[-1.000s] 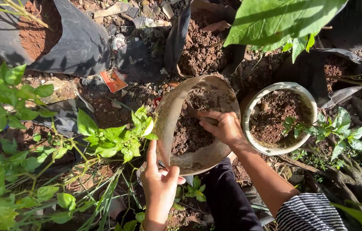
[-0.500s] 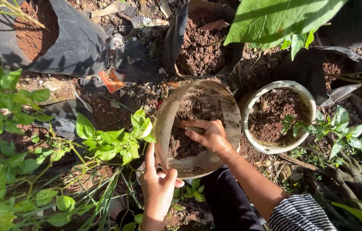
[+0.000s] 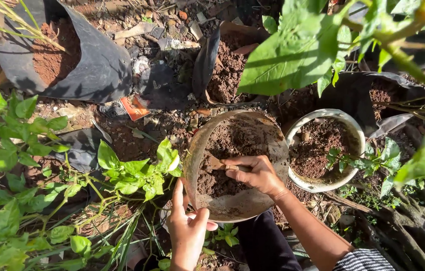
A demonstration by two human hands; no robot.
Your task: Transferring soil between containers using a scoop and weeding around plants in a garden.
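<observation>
Lying on the ground (image 3: pixel 137 145) of reddish dirt scattered with scraps and dry bits. Crowding the left side: a leafy green plant (image 3: pixel 132 173), with a big leaf (image 3: pixel 293 55) hanging in at the upper right. Sitting at the top left, a black grow bag (image 3: pixel 92 65) filled with red soil; standing at top centre, a second bag (image 3: pixel 225 65), also full of soil.

Tilting toward the camera in the middle, a round tan pot (image 3: pixel 252 200) partly filled with soil (image 3: pixel 237 140). Resting just beside it on the right, a pale round pot (image 3: pixel 345 123) holding soil and a small seedling (image 3: pixel 340 160).

Gripping the near rim of the tan pot from below: the left hand (image 3: pixel 187 231), thumb and fingers pinching the edge. Reaching into the same pot from the right: the right hand (image 3: pixel 255 173), fingers curled and closing on a small flat brownish piece (image 3: pixel 216 163) against the soil; hard telling what that piece is.

Lying near the black bag, a small orange wrapper (image 3: pixel 134 108).
</observation>
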